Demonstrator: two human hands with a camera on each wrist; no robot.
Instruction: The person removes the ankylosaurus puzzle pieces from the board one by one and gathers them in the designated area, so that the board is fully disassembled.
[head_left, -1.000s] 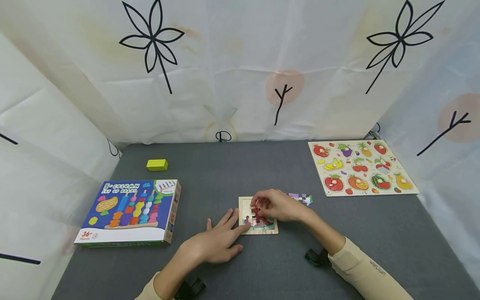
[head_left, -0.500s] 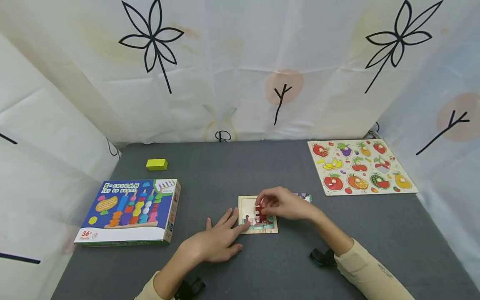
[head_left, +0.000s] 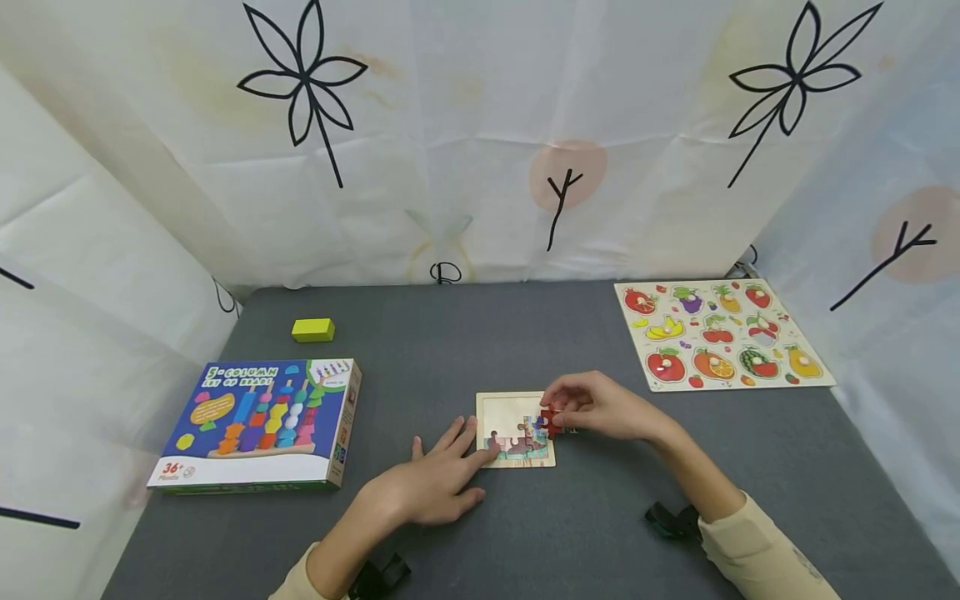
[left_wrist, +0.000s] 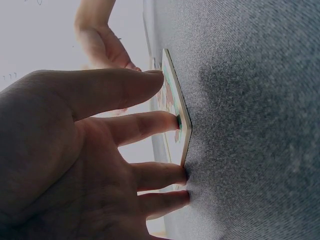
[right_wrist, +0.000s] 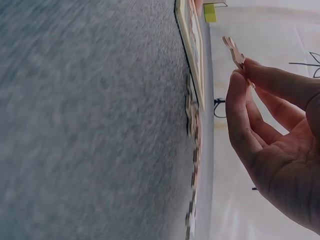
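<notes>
My right hand (head_left: 600, 406) pinches a red jigsaw piece (head_left: 551, 422) between thumb and fingertips, over the right edge of a small wooden puzzle tray (head_left: 491, 402). In the right wrist view the jigsaw piece (right_wrist: 233, 52) is held up clear of the table. Fitted pieces (head_left: 517, 447) fill the tray's lower strip and run up its right side; bare wood shows at upper left. My left hand (head_left: 427, 483) lies spread at the tray's lower left corner. One straight finger of it touches the tray, and its other fingertips rest on the table, as the left wrist view shows.
Loose jigsaw pieces (right_wrist: 192, 155) lie beside the tray, mostly hidden by the right hand in the head view. A bead-set box (head_left: 255, 425) stands left, a yellow block (head_left: 313, 330) behind it. A fruit puzzle board (head_left: 723, 335) lies at the back right.
My right hand has moved right with the red piece, from over the tray's middle to its right edge, uncovering fitted pieces and covering the loose ones. The left hand stays put.
</notes>
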